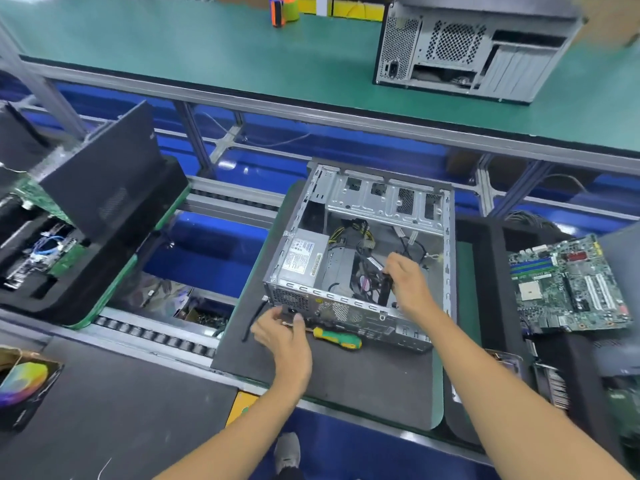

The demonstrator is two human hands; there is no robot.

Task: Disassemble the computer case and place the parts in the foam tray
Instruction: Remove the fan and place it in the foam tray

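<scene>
Two hands work at the open computer case (363, 258), the left hand (282, 332) gripping a screwdriver (337, 338) at its near wall, the right hand (405, 284) clasping internal cables; motherboard (568, 284) already out to its right, power supply (303, 258) still inside.

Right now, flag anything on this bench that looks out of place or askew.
The motherboard lies tilted across the edge of the foam tray at right rather than flat in a slot. A screwdriver lies loose on the mat against the case, close by the left hand. No damage or spill shows.
</scene>
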